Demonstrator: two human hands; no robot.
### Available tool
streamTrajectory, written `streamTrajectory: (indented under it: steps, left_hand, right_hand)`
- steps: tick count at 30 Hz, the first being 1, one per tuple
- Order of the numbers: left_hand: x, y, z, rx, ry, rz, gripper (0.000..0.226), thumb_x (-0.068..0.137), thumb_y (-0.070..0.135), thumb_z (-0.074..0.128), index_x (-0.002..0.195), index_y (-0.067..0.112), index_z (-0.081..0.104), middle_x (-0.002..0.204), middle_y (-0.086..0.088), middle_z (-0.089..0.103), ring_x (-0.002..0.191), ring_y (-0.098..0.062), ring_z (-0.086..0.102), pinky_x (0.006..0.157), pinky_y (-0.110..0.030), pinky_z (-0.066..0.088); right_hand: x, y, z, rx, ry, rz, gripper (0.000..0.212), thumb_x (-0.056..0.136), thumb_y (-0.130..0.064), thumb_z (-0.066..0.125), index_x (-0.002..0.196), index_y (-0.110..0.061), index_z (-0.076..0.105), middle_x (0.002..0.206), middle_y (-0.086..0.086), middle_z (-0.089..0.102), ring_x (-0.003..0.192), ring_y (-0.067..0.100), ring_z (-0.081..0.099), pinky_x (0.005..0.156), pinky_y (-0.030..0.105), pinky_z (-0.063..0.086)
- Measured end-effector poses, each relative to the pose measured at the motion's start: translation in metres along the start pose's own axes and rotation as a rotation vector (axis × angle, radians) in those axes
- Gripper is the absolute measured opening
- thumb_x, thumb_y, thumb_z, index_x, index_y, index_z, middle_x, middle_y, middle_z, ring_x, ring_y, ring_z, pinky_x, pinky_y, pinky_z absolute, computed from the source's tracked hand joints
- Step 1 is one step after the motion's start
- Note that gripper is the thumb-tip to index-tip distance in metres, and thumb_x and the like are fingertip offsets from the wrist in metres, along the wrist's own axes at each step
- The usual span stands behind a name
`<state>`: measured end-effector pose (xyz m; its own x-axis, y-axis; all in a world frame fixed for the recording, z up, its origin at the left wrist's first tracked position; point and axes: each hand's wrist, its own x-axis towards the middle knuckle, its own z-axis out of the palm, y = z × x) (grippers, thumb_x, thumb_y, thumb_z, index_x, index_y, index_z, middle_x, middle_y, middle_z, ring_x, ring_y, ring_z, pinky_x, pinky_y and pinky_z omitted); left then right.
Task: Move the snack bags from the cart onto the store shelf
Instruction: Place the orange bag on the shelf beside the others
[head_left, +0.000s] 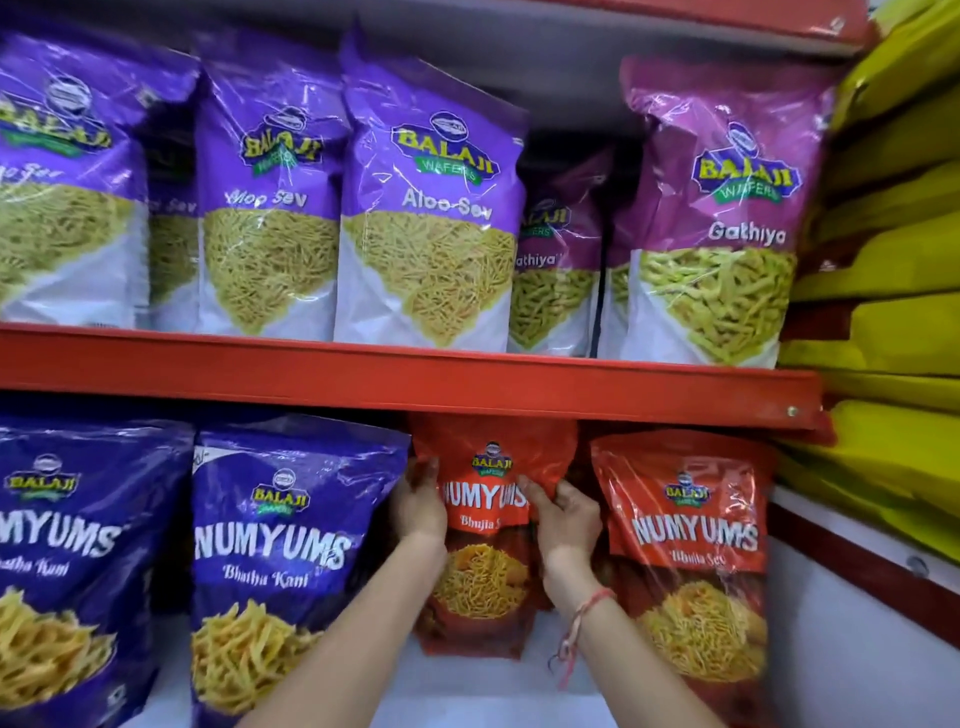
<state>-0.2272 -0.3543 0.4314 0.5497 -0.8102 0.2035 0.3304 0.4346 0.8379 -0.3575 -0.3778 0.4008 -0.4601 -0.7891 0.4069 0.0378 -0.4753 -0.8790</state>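
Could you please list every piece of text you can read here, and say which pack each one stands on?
"BALAJI WAFERS", "Aloo Sev": purple upper-shelf bag
"BALAJI WAFERS", "Gathiya": pink upper-shelf bag
"BALAJI", "NUMYUMS", "Bhatha Kani": blue lower-shelf bag
"BALAJI", "NUMYUMS", "Bhujia Sev": red free-standing bag
"BALAJI", "NUMYUMS", "Bhujia S…", partly covered: red bag in left hand and right hand
Yellow packs: no readable text.

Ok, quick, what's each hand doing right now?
Left hand: closed on the left edge of the red Numyums Bhujia Sev bag, standing on the lower shelf.
Right hand: gripping the same bag's right side.
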Motion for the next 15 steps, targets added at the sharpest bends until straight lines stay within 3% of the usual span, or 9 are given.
streamTrajectory:
  steps: [3,5,8,10,12,15]
  left_hand:
    - [0.009,-0.009,-0.008,-0.023,-0.021,-0.027,0.005,0.090,0.023,0.057,0.086,0.024,0.059,0.080,0.007,0.064,0.057,-0.002,0.062,0.044,-0.017,0.046]
    - [0.013,-0.012,-0.012,-0.002,-0.055,-0.011,0.010,0.089,0.028,0.058,0.080,0.025,0.059,0.076,0.014,0.063,0.060,0.001,0.061,0.047,-0.017,0.047]
    - [0.012,-0.017,-0.019,0.061,-0.071,0.042,0.015,0.088,0.029,0.060,0.073,0.030,0.061,0.078,0.016,0.064,0.067,0.003,0.060,0.056,-0.020,0.047]
    - [0.012,-0.028,-0.029,0.118,-0.080,0.038,0.012,0.089,0.035,0.057,0.082,0.027,0.063,0.093,0.003,0.068,0.081,-0.009,0.065,0.072,-0.030,0.052]
    - [0.008,-0.044,-0.042,0.214,-0.081,-0.022,0.040,0.091,0.051,0.044,0.106,0.019,0.063,0.117,-0.008,0.065,0.106,-0.027,0.061,0.098,-0.048,0.046]
    - [-0.002,-0.061,-0.055,0.197,-0.086,-0.153,0.078,0.077,0.074,0.028,0.121,0.017,0.061,0.129,-0.013,0.062,0.116,-0.032,0.058,0.105,-0.053,0.042]
  right_hand:
    - [0.001,0.010,0.001,0.007,-0.013,-0.020,0.030,0.071,-0.020,0.084,0.072,0.004,0.067,0.079,0.027,0.073,0.065,0.011,0.053,0.061,0.027,0.046]
    - [0.000,0.013,0.001,0.007,-0.038,-0.027,0.032,0.073,-0.023,0.083,0.073,0.005,0.067,0.079,0.028,0.071,0.066,0.013,0.054,0.062,0.028,0.045]
    - [-0.005,0.013,-0.003,0.021,-0.097,-0.015,0.017,0.077,-0.023,0.080,0.072,-0.009,0.072,0.078,0.018,0.075,0.073,0.015,0.063,0.071,0.032,0.051]
    - [-0.011,0.015,-0.007,-0.032,-0.149,0.007,0.010,0.080,-0.027,0.077,0.080,-0.019,0.072,0.081,0.005,0.076,0.076,0.014,0.068,0.080,0.034,0.053]
    - [-0.020,0.020,-0.013,-0.058,-0.185,0.075,0.018,0.083,-0.033,0.072,0.093,-0.018,0.070,0.089,-0.002,0.075,0.087,0.014,0.069,0.087,0.035,0.053]
    - [-0.034,0.029,-0.021,-0.155,-0.205,0.222,0.036,0.089,-0.046,0.060,0.107,-0.016,0.065,0.096,0.001,0.068,0.092,0.020,0.061,0.087,0.031,0.044]
